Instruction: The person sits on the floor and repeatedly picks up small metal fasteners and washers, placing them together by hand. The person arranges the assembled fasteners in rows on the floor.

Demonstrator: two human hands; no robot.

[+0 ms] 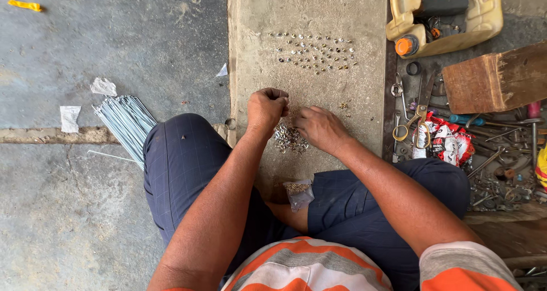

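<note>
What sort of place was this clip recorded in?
Probably an informal repair workshop, perhaps for bicycles. The person sits on a bare concrete floor, sorting small metal nipples beside a bundle of spokes, with scattered hand tools and a cut-open jerrycan of parts.

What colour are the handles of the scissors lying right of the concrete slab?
Yellow; the scissors show best in the head view.

Concrete floor with a raised slab

The slab (307, 68) bears rows of small metal nuts (313, 50) and a heap of nuts (289, 139); the floor (114, 40) carries a bundle of spokes (126, 123), paper scraps (103, 86) and scissors (417, 123).
</note>
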